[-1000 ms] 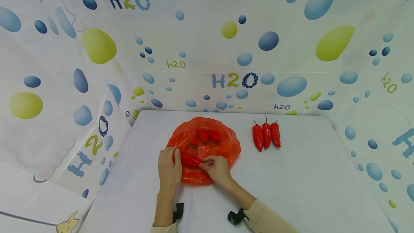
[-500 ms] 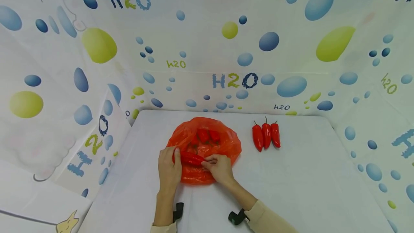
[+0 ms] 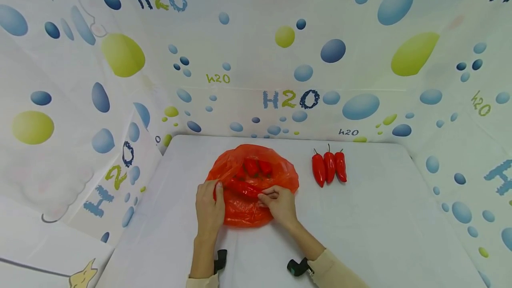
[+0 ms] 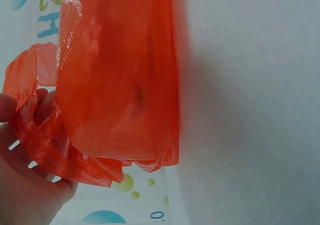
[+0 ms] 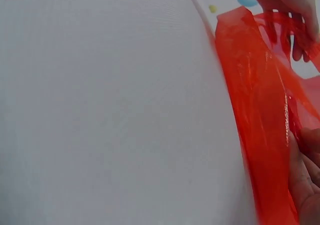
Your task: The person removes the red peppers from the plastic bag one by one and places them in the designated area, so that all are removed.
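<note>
My left hand (image 3: 210, 206) holds the left rim of a thin orange-red plastic bag (image 3: 246, 214), thumb toward the opening. In the left wrist view, the fingers of that left hand (image 4: 22, 180) lie around the crumpled plastic. With thumb and fingertips my right hand (image 3: 282, 206) pinches the right end of a long red chili pepper (image 3: 243, 187), which lies slanted over the bag's mouth. Farther inside the bag, several more red peppers (image 3: 252, 167) show. In the right wrist view, the bag's side (image 5: 255, 90) partly covers the right hand (image 5: 306, 177).
Three red chili peppers (image 3: 330, 168) lie side by side on the white table (image 3: 372, 217), right of the bag, stems pointing away. Behind the table hangs a patterned cloth (image 3: 240, 48). Small black devices (image 3: 298, 267) sit at both wrists.
My right hand has moved right and slightly away from me, drawing the pinched chili pepper along with it. My left hand stays at the bag's rim.
</note>
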